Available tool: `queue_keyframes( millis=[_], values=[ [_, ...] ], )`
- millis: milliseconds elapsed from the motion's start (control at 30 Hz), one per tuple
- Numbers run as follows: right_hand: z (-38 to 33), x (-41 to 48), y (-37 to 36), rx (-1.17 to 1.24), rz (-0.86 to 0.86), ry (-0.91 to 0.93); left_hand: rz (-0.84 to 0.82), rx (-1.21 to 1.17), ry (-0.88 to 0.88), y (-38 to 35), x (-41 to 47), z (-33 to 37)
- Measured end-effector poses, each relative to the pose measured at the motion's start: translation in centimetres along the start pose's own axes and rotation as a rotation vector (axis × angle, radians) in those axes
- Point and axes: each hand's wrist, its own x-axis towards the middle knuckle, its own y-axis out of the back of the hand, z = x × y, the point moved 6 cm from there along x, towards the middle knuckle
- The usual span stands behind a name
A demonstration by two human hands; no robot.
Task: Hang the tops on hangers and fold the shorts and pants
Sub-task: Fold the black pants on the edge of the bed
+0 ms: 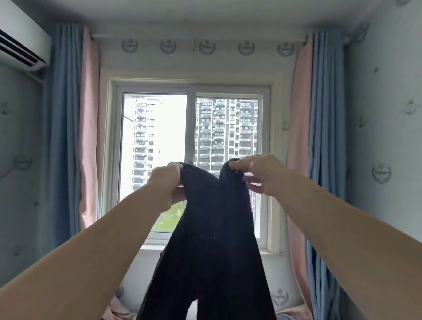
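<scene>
A pair of black pants [212, 245] hangs in the air in front of me, waistband up, both legs dropping below the frame's bottom edge. My left hand [165, 186] grips the left end of the waistband, fingers curled round the cloth. My right hand [258, 173] pinches the right end of the waistband between thumb and fingers. Both arms are stretched forward at about chest height, the hands roughly a hand's width apart. No hangers or other clothes show in this view.
A window [187, 163] is straight ahead, flanked by pink and blue curtains [67, 128] on both sides. An air conditioner [16, 37] sits high on the left wall. Curtain ends pool on the floor at bottom right [302, 318].
</scene>
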Motion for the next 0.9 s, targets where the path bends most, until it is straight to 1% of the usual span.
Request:
queue_keyframes(
  millis=[100, 233, 300, 400, 433, 500, 567, 633, 667, 700, 733, 767, 800, 833, 867, 900],
  values=[
    [-0.8, -0.5, -1.8, -0.07, -0.091, 0.04, -0.119, -0.004, -0.034, -2.2, -1.2, 0.7],
    [-1.4, -0.9, -3.2, -0.017, -0.155, 0.09, -0.269, 0.014, -0.062, -3.7, -1.8, 0.4],
    [-1.7, -0.9, -3.4, -0.029, -0.152, 0.1, -0.327, 0.044, -0.071, -4.2, -2.0, 0.0],
    [-2.2, -0.8, -3.5, -0.088, -0.092, 0.144, -0.391, 0.153, -0.199, -5.0, -2.3, -0.7],
    [-2.3, -0.8, -3.6, -0.105, -0.077, 0.156, -0.393, 0.175, -0.238, -5.2, -2.2, -1.1],
    [-2.3, -0.8, -4.1, -0.148, -0.088, 0.175, -0.303, 0.196, -0.286, -5.2, -1.8, -1.6],
    [-1.9, -0.9, -4.4, -0.221, -0.111, 0.202, -0.209, 0.164, -0.276, -4.7, -1.3, -2.2],
    [-1.2, -1.0, -4.0, -0.337, -0.108, 0.28, -0.189, 0.122, -0.243, -4.2, -0.7, -2.6],
    [-0.9, -1.0, -3.6, -0.404, -0.08, 0.353, -0.184, 0.103, -0.22, -3.8, -0.5, -2.8],
    [-0.6, -1.0, -2.7, -0.46, -0.01, 0.434, -0.179, 0.078, -0.197, -3.2, -0.2, -2.8],
    [-0.3, -1.0, -1.5, -0.498, 0.096, 0.493, -0.171, 0.044, -0.178, -2.5, 0.0, -2.7],
    [0.3, -1.1, -0.1, -0.51, 0.202, 0.501, -0.163, 0.007, -0.164, -1.7, 0.2, -2.4],
    [1.2, -1.1, 1.1, -0.477, 0.25, 0.449, -0.158, -0.029, -0.156, -0.9, 0.5, -2.0],
    [2.5, -0.9, 1.6, -0.396, 0.215, 0.338, -0.156, -0.063, -0.151, 0.1, 0.7, -1.4],
    [4.2, -0.7, 1.6, -0.276, 0.11, 0.21, -0.157, -0.092, -0.147, 1.0, 0.9, -0.8],
    [5.8, -0.7, 0.8, -0.17, -0.038, 0.083, -0.161, -0.119, -0.144, 2.0, 1.1, -0.1]
  ],
)
